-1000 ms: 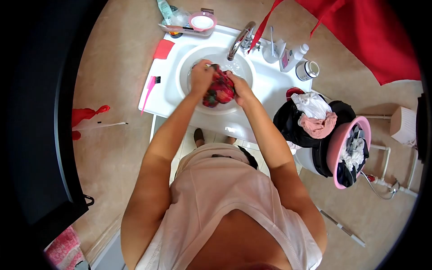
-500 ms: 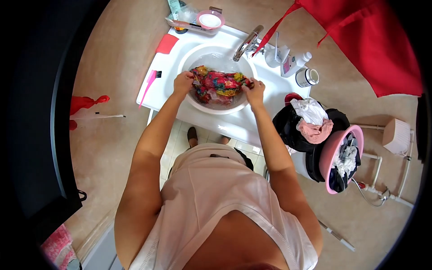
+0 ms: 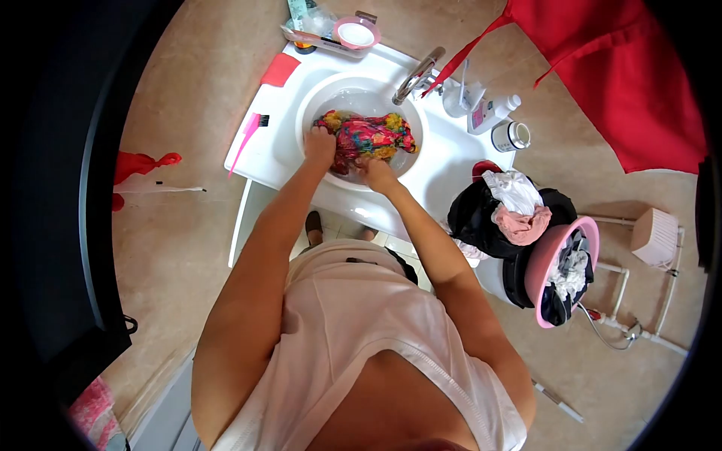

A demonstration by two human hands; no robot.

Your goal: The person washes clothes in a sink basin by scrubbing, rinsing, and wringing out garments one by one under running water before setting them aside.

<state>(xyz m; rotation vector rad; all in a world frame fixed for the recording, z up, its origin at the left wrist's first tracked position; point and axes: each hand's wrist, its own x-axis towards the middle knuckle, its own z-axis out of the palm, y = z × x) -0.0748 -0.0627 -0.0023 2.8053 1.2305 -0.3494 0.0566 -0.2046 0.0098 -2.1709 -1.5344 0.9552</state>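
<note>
A wet, bunched cloth (image 3: 368, 137) with a red, yellow and blue-green pattern lies in water in a round white basin (image 3: 310, 98). The basin sits in the white sink (image 3: 282, 169). At the cloth's left end, my left hand (image 3: 320, 146) is closed on the fabric, fingers curled. My right hand (image 3: 377, 174) pinches its near edge, close to the basin's front rim; the fingertips are partly hidden in cloth and water. Above the basin's far right side hangs the chrome tap (image 3: 418, 75).
A pink brush (image 3: 248, 143) and a red cloth (image 3: 281, 69) lie on the left ledge. Right of the tap stand a white bottle (image 3: 494, 114) and a jar (image 3: 511, 135). Laundry fills a black bag (image 3: 477, 214) and a pink basin (image 3: 535, 282). Red fabric (image 3: 624, 83) hangs upper right.
My right hand has left the cloth's right end and moved left to its near edge. My left hand has shifted slightly right and nearer. The cloth looks more bunched and lies lower in the water.
</note>
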